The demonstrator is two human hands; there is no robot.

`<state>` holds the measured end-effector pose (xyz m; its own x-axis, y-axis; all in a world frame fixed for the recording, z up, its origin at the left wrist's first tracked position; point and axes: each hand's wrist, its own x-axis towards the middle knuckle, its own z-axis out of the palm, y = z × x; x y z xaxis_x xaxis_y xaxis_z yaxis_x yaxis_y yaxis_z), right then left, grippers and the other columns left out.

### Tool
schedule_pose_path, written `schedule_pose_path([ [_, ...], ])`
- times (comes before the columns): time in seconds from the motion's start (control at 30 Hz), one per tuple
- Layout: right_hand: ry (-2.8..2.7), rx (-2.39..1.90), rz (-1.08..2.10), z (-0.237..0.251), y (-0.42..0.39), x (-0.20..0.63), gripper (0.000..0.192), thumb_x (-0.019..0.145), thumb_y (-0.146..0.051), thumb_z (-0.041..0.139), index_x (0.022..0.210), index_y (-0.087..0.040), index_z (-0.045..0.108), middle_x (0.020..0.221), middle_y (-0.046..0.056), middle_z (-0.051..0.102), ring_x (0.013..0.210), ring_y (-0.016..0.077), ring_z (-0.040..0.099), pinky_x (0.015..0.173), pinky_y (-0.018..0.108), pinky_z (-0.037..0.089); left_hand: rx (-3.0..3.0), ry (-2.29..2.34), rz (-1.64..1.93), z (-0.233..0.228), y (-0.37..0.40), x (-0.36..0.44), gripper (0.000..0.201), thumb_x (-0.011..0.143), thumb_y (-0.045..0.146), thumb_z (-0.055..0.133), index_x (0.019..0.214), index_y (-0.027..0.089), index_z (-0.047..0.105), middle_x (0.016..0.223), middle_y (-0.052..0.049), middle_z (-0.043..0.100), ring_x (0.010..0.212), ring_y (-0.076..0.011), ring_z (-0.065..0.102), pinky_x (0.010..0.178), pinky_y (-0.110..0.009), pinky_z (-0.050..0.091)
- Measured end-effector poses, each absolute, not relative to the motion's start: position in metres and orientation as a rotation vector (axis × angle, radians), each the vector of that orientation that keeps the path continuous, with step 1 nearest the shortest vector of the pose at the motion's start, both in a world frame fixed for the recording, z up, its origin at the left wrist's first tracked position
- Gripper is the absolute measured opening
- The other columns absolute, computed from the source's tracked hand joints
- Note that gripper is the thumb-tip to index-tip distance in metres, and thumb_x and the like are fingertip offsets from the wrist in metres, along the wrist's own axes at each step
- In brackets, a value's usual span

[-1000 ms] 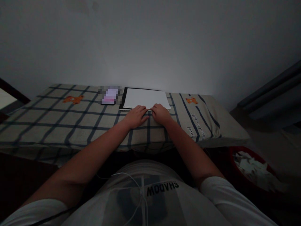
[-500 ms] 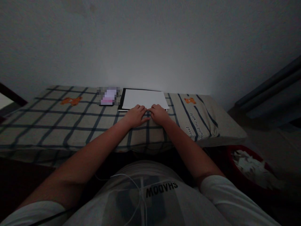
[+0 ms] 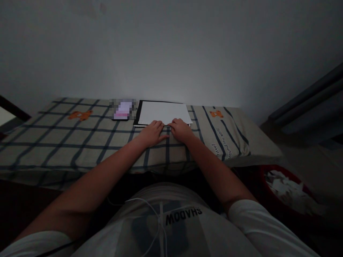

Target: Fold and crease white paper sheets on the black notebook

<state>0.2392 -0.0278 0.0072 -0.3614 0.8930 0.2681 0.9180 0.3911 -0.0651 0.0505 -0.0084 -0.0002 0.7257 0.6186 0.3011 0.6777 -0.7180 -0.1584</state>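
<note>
Both of my hands sit side by side at the near edge of the white sheet of paper [image 3: 164,112], which lies on a dark board [image 3: 137,114] on the checked cloth [image 3: 80,142], close to the wall. My left hand [image 3: 152,133] lies palm down with its fingers curled forward, their tips on the sheet's near edge; my right hand [image 3: 181,130] mirrors it, fingertips also on that edge, and the thumbs almost meet in the middle. In this dim light I cannot tell whether either hand is pinching the edge or only pressing it flat, since the fingertips hide the paper's border. The sheet lies straight ahead of both hands, away from my body, with its long axis running left to right across my view, so the hands meet one of its long sides near the centre. Neither hand is clearly nearer; the left reaches in from slightly further out, while the right sits a touch closer to the sheet's right half. Just left of the board rests a small lit device [image 3: 123,109], apart from my hands. Down to my right, on the floor, stands a red bin [image 3: 268,171] filled with scraps of white paper.
</note>
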Motion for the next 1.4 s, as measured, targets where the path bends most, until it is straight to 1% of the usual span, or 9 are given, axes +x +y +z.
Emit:
schedule_pose_path([
  [0.17, -2.385, -1.580, -0.144, 0.006, -0.026, 0.240, 0.035, 0.093, -0.020, 0.039, 0.120, -0.018, 0.061, 0.111, 0.011, 0.057, 0.105, 0.0234, 0.047, 0.089, 0.034, 0.040, -2.671, -1.054, -0.322, -0.001, -0.007, 0.044, 0.063, 0.091, 0.059, 0.035, 0.124, 0.008, 0.052, 0.123, -0.017, 0.052, 0.115, -0.0297, 0.045, 0.099, -0.040, 0.034],
  [0.3, -2.385, -1.557, -0.140, 0.005, -0.025, 0.241, 0.035, 0.092, -0.019, 0.040, 0.120, -0.018, 0.062, 0.110, 0.012, 0.057, 0.104, 0.0232, 0.047, 0.090, 0.034, 0.040, -2.654, -1.036, -0.292, -0.001, -0.006, 0.036, 0.065, 0.092, 0.058, 0.033, 0.128, 0.007, 0.049, 0.127, -0.018, 0.050, 0.118, -0.0298, 0.043, 0.102, -0.040, 0.032],
  [0.57, -2.383, -1.566, -0.116, 0.003, -0.023, 0.242, 0.036, 0.093, -0.020, 0.039, 0.122, -0.018, 0.061, 0.111, 0.012, 0.057, 0.106, 0.0227, 0.047, 0.092, 0.034, 0.039, -2.650, -1.038, -0.295, 0.000, -0.009, 0.031, 0.065, 0.092, 0.057, 0.033, 0.125, 0.003, 0.051, 0.124, -0.018, 0.052, 0.115, -0.0294, 0.044, 0.101, -0.038, 0.034],
  [0.73, -2.385, -1.543, -0.125, 0.003, -0.024, 0.243, 0.036, 0.092, -0.020, 0.041, 0.121, -0.018, 0.061, 0.110, 0.011, 0.057, 0.104, 0.0228, 0.047, 0.091, 0.034, 0.039, -2.643, -1.059, -0.310, -0.001, -0.011, 0.029, 0.066, 0.093, 0.058, 0.030, 0.127, 0.005, 0.050, 0.125, -0.018, 0.053, 0.116, -0.0294, 0.045, 0.101, -0.039, 0.034],
  [0.93, -2.373, -1.557, -0.099, 0.002, -0.024, 0.243, 0.037, 0.093, -0.020, 0.039, 0.122, -0.018, 0.061, 0.110, 0.011, 0.057, 0.104, 0.0221, 0.047, 0.092, 0.034, 0.038, -2.662, -1.055, -0.299, -0.002, -0.008, 0.024, 0.065, 0.092, 0.059, 0.031, 0.129, 0.008, 0.048, 0.130, -0.017, 0.051, 0.120, -0.0286, 0.044, 0.104, -0.039, 0.032],
  [1.13, -2.361, -1.531, -0.099, 0.001, -0.023, 0.244, 0.036, 0.092, -0.019, 0.041, 0.121, -0.018, 0.062, 0.110, 0.011, 0.057, 0.103, 0.0216, 0.047, 0.091, 0.033, 0.038, -2.655, -1.051, -0.308, -0.001, -0.009, 0.020, 0.069, 0.092, 0.060, 0.029, 0.128, 0.004, 0.049, 0.131, -0.018, 0.051, 0.121, -0.0273, 0.044, 0.106, -0.037, 0.030],
  [1.27, -2.368, -1.555, -0.083, 0.003, -0.024, 0.243, 0.036, 0.092, -0.019, 0.041, 0.121, -0.018, 0.062, 0.109, 0.011, 0.058, 0.103, 0.0216, 0.047, 0.091, 0.033, 0.038, -2.645, -1.094, -0.302, 0.001, -0.013, 0.021, 0.066, 0.092, 0.059, 0.029, 0.129, 0.007, 0.049, 0.131, -0.017, 0.051, 0.120, -0.0278, 0.045, 0.105, -0.038, 0.031],
  [1.4, -2.369, -1.569, -0.072, 0.005, -0.025, 0.243, 0.037, 0.092, -0.021, 0.040, 0.123, -0.018, 0.061, 0.110, 0.011, 0.057, 0.104, 0.0221, 0.047, 0.090, 0.034, 0.039, -2.599, -1.168, -0.320, 0.001, -0.016, 0.021, 0.064, 0.093, 0.056, 0.030, 0.127, 0.005, 0.050, 0.131, -0.018, 0.050, 0.121, -0.0282, 0.044, 0.104, -0.037, 0.033],
])
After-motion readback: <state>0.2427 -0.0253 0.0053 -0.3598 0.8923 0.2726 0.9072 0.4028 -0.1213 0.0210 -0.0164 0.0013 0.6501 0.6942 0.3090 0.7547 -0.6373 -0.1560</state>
